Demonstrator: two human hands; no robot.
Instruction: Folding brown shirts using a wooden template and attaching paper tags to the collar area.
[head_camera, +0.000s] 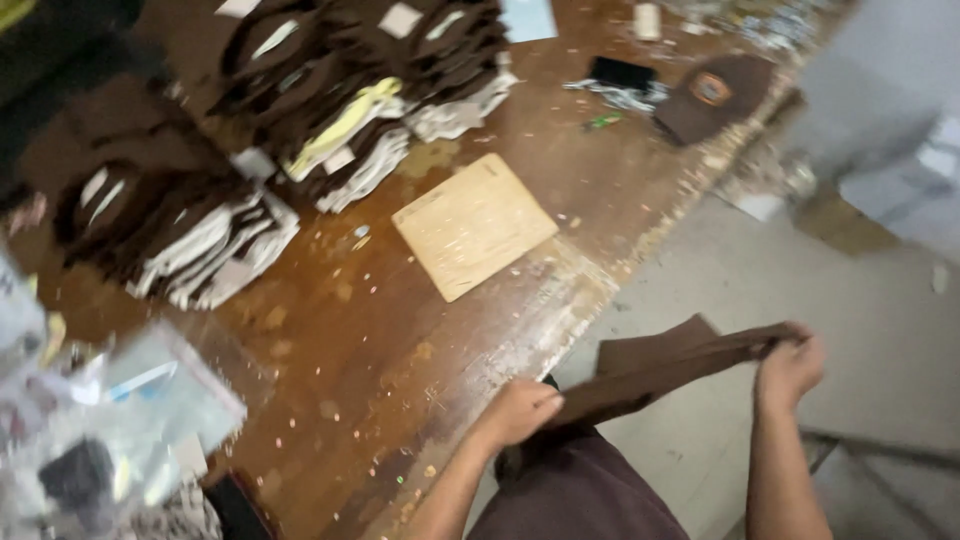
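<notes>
Two hands, left hand (520, 410) and right hand (790, 367), stretch brown cloth (650, 365).

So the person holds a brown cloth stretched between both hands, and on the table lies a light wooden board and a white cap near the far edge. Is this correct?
Not fully. The cap near the far edge of the table is brown, not white, as the head view shows. The rest is right: the left hand and right hand hold a brown cloth stretched between them, and a light wooden board lies on the table.
</notes>
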